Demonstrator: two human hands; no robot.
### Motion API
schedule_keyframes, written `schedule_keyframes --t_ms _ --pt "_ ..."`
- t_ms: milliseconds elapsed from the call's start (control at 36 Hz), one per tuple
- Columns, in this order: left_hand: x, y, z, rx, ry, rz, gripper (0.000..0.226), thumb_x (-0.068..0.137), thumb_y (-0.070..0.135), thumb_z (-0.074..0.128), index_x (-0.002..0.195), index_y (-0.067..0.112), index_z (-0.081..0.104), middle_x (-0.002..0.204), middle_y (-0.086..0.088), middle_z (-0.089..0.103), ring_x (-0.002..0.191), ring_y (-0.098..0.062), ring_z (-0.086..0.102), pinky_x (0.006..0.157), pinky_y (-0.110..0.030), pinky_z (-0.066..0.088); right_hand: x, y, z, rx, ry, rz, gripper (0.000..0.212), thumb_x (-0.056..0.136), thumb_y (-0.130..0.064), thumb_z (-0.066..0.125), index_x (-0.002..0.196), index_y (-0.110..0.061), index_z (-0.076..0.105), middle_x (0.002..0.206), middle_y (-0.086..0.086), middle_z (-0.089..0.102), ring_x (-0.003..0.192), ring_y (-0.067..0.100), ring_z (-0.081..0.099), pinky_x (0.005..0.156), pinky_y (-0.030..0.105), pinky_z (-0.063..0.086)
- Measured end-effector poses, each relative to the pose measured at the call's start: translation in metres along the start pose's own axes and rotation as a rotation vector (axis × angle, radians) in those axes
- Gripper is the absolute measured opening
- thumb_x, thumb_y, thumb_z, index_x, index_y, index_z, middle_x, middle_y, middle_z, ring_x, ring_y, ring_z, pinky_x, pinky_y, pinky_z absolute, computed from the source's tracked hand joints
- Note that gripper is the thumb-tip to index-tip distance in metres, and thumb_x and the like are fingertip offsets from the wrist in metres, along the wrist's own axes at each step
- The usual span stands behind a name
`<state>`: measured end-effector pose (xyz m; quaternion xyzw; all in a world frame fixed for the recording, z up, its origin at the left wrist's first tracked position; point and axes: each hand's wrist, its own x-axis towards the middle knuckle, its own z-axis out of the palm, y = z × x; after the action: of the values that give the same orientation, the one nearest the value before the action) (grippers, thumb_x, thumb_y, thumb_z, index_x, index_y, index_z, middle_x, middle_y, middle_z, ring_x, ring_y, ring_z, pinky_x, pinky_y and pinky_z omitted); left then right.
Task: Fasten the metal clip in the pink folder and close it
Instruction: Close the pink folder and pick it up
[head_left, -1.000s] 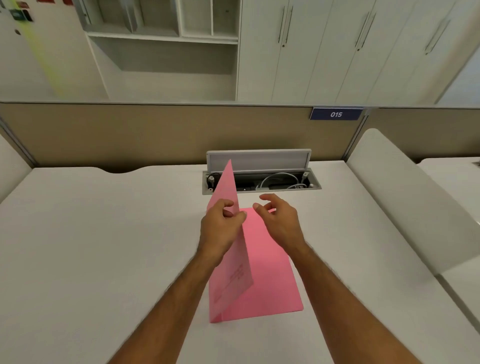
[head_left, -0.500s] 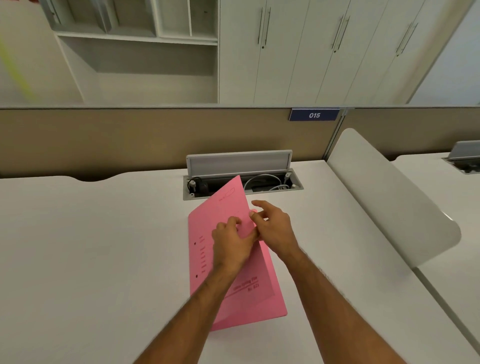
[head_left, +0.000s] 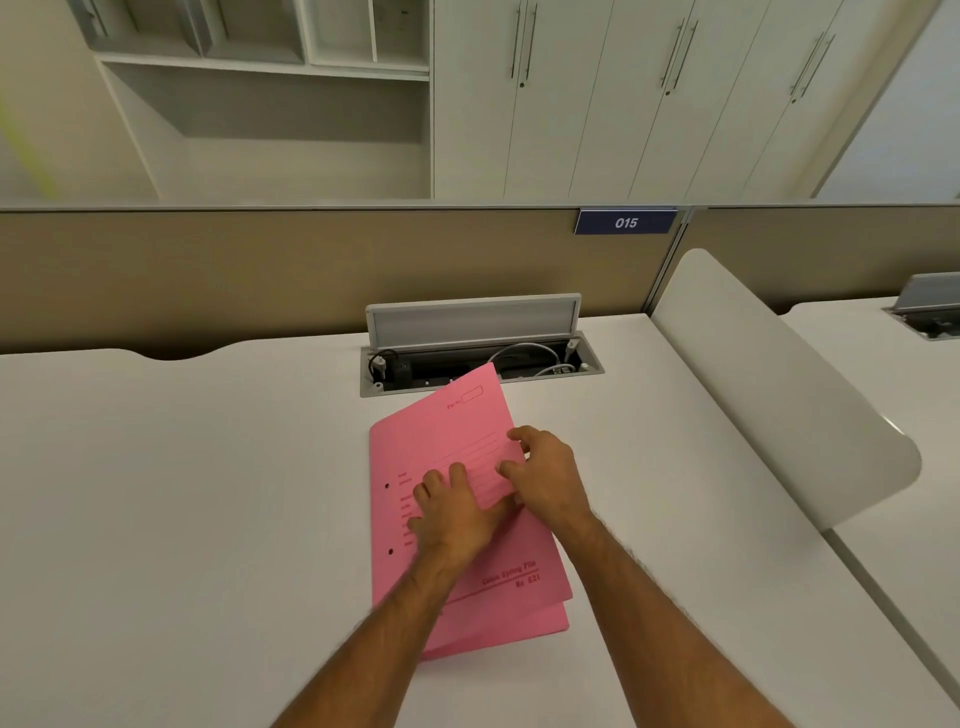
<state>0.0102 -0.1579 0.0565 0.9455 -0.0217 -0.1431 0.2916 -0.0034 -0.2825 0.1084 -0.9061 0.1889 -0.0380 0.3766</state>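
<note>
The pink folder (head_left: 447, 431) lies on the white desk (head_left: 182, 519), its printed front cover lowered almost flat, with a small gap still showing along the right edge. My left hand (head_left: 452, 514) rests palm down on the cover, fingers spread. My right hand (head_left: 545, 478) holds the cover's right edge, thumb beneath and fingers on top. The metal clip is hidden inside the folder.
An open cable tray (head_left: 478, 358) with a raised lid and wires sits just beyond the folder. A beige partition (head_left: 260, 270) with a blue sign "015" (head_left: 626, 222) backs the desk. A white curved divider (head_left: 779, 384) stands at the right.
The front cover stood upright a second ago; both hands have swung it down over the folder until it lies nearly flat. My view shifted a little.
</note>
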Motion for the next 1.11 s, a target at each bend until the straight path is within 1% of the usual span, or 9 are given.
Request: schedule_keyframes --t_ms 111,333,556,639,778,889,944,1000,1111 --pt "0.001 -0.017 0.004 0.069 -0.05 -0.05 0.101 0.066 0.09 0.052 0.141 0.025 0.031 0.144 -0.009 0.033 0.133 -0.031 0.031 0.101 -0.056 0.042 -0.002 0.006 0.009 -0.054 -0.005 0.02 0.057 0.088 -0.024 0.071 0.14 -0.017 0.051 0.129 0.008 0.056 0.114 0.025 0.06 0.092 0.034 0.052" --pt "0.004 -0.048 0.004 0.198 -0.051 -0.176 0.116 0.066 0.087 0.058 0.153 0.022 0.017 0.162 -0.017 0.011 0.149 -0.039 0.013 0.113 -0.065 0.031 -0.007 0.018 0.03 -0.16 -0.073 0.082 0.066 0.084 -0.033 0.073 0.14 -0.019 0.043 0.131 0.008 0.045 0.124 0.026 0.043 0.095 0.042 0.05" --pt "0.001 -0.074 -0.001 0.189 0.009 -0.314 0.102 0.068 0.07 0.075 0.143 0.021 0.026 0.142 -0.018 0.035 0.135 -0.034 0.035 0.105 -0.053 0.043 -0.005 0.034 0.048 -0.318 -0.153 0.124 0.065 0.08 -0.035 0.075 0.133 -0.02 0.041 0.128 0.008 0.043 0.123 0.027 0.04 0.099 0.047 0.049" --pt "0.0 -0.079 -0.008 0.183 0.0 -0.35 0.1 0.07 0.063 0.078 0.143 0.02 0.025 0.137 -0.017 0.038 0.132 -0.032 0.037 0.102 -0.05 0.044 -0.005 0.041 0.054 -0.364 -0.201 0.121 0.07 0.077 -0.031 0.076 0.134 -0.02 0.039 0.131 0.009 0.043 0.123 0.028 0.038 0.101 0.048 0.048" --pt "0.001 -0.08 -0.02 0.027 -0.031 -0.408 0.096 0.072 0.039 0.086 0.142 0.018 0.024 0.135 -0.018 0.035 0.128 -0.035 0.04 0.093 -0.048 0.05 -0.011 0.05 0.066 -0.434 -0.277 0.125 0.086 0.073 -0.039 0.081 0.142 -0.023 0.032 0.138 0.01 0.038 0.129 0.03 0.033 0.104 0.049 0.04" --pt "0.007 -0.083 -0.029 -0.162 -0.025 -0.475 0.082 0.074 0.021 0.086 0.133 0.01 0.03 0.133 -0.021 0.042 0.12 -0.038 0.051 0.082 -0.042 0.051 -0.014 0.055 0.073 -0.459 -0.27 0.123 0.088 0.075 -0.044 0.079 0.145 -0.023 0.03 0.14 0.01 0.038 0.131 0.03 0.033 0.106 0.049 0.037" --pt "0.009 -0.087 -0.031 -0.299 -0.022 -0.469 0.07 0.076 0.01 0.083 0.127 0.005 0.034 0.126 -0.021 0.055 0.108 -0.037 0.061 0.077 -0.04 0.055 -0.013 0.056 0.074 -0.465 -0.268 0.124 0.087 0.076 -0.044 0.078 0.145 -0.024 0.03 0.14 0.01 0.039 0.131 0.03 0.033 0.107 0.049 0.037" --pt "0.009 -0.092 -0.033 -0.421 -0.018 -0.465 0.057 0.08 0.001 0.075 0.124 0.001 0.039 0.12 -0.02 0.061 0.093 -0.032 0.063 0.07 -0.038 0.056 -0.012 0.055 0.075 -0.474 -0.269 0.126 0.087 0.077 -0.044 0.078 0.146 -0.023 0.03 0.14 0.01 0.039 0.131 0.031 0.033 0.107 0.049 0.036" --pt "0.007 -0.098 -0.036 -0.561 -0.031 -0.42 0.033 0.084 -0.004 0.06 0.116 0.0 0.055 0.109 -0.018 0.067 0.084 -0.027 0.065 0.056 -0.03 0.05 -0.01 0.053 0.078 -0.485 -0.267 0.123 0.087 0.077 -0.044 0.077 0.146 -0.022 0.028 0.14 0.011 0.04 0.13 0.032 0.035 0.107 0.049 0.036"
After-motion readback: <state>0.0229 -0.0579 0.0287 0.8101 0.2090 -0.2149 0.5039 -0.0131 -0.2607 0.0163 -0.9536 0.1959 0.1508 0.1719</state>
